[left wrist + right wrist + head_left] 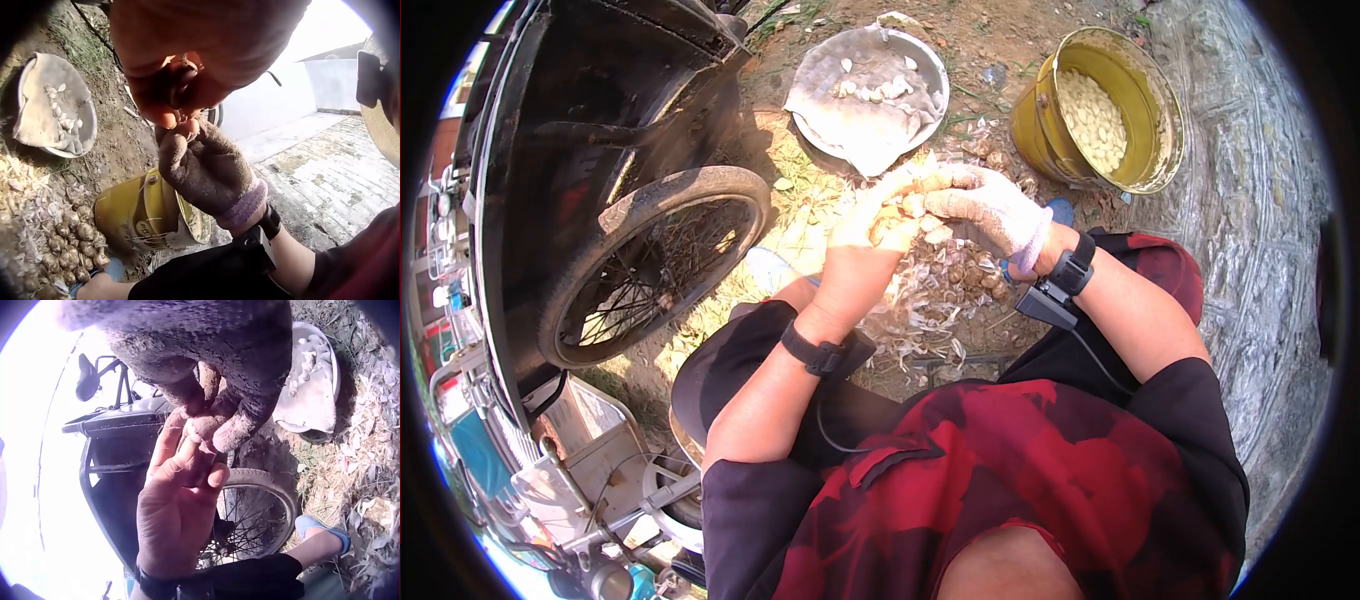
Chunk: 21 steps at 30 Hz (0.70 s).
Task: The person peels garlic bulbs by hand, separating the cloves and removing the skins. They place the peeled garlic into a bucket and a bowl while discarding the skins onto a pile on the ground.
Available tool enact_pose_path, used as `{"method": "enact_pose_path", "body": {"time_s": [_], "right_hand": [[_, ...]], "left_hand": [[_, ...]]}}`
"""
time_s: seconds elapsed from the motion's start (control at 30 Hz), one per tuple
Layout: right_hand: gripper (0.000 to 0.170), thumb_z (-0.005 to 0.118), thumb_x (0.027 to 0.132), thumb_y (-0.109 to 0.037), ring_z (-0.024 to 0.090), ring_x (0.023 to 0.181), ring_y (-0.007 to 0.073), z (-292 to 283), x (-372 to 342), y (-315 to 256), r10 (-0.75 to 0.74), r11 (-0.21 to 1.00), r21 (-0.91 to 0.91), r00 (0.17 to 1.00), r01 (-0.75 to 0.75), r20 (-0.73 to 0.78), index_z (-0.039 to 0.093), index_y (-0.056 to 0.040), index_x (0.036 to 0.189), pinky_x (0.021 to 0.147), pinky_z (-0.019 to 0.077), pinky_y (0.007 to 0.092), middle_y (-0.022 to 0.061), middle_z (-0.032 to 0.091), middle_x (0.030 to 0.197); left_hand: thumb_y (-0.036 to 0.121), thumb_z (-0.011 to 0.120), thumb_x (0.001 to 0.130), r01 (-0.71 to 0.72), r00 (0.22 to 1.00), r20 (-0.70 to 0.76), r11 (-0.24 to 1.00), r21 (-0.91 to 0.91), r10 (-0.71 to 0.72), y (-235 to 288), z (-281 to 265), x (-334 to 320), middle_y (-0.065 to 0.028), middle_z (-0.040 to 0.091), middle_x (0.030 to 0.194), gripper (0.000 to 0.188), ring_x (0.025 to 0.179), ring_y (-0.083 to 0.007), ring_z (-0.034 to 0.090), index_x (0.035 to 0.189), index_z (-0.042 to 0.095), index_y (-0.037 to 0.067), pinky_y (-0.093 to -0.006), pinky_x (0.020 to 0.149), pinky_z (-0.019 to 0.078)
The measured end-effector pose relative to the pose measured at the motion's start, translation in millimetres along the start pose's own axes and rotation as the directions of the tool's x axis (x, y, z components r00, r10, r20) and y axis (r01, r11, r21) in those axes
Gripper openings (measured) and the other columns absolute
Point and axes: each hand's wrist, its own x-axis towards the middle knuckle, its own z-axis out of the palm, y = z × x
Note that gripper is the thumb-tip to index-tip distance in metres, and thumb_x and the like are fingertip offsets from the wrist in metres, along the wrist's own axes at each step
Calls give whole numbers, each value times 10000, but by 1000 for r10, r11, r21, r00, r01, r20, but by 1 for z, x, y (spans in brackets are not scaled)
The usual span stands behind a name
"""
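Cart (590, 80) of dark metal fills the left of my head feed, its flat panels slanting over a spoked wheel (670, 188) with a dirt-dulled tyre. Ahead and to the right, nearer the right hand (990, 205), the yellow bucket (1032, 125) shows me its round, crusted rim and a fill of smooth, pale peeled cloves (1093, 118). Beyond the left hand (865, 235) sits the round basin (940, 70), lined with a rumpled cloth (825, 95) on which a few loose cloves (880, 90) lie, whitish and plump. On the ground below the hands I see a heap of knobbly, soil-brown bulbs (975, 270) among thin, papery skins (915, 310).

Then I come to the hands: the left is bare, the right wears a dirt-caked fabric glove with a lilac cuff. Both are grasping, bent fingers meeting tip to tip on pieces of garlic (913, 207) in front of the person. What I watch hardest is that the garlic sits right between them, cupped by the left's curled fingers and pinched from the right by gloved tips, so neither hand is nearer. (Its long axis I cannot make out; fingers cover too much.) The visible bits look small, rounded, cream to tan.
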Motion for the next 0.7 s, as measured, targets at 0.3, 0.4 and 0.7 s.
{"method": "enact_pose_path", "body": {"time_s": [0.3, 0.4, 0.7], "right_hand": [[257, 690, 876, -136, 607, 917, 95, -3, -1, 9, -199, 928, -332, 978, 169, -58, 649, -8, 1095, 831, 504, 260, 46, 668, 1019], [273, 691, 873, -133, 610, 941, 103, 6, -8, -5, -117, 973, -202, 992, 107, -38, 643, -6, 1110, 857, 503, 265, 49, 663, 1037], [241, 679, 892, -163, 550, 803, 45, 9, -3, -3, -57, 968, -242, 998, 61, 23, 659, -37, 1097, 677, 464, 235, -8, 646, 946]], "left_hand": [[118, 651, 913, -19, 999, 51, 963, 269, 6, -11, -7, -1, -51, 665, 998, 369, 765, -68, 623, 1249, 549, 7, -207, 633, 489], [139, 606, 947, 411, 912, 60, 899, -151, -407, 25, -12, 3, -67, 665, 1012, 333, 777, -89, 630, 1243, 543, -2, -216, 642, 496], [109, 543, 976, 377, 925, 164, 761, -528, -343, 24, -19, -1, -82, 654, 1013, 302, 786, -107, 622, 1246, 530, -25, -238, 663, 498]]}}
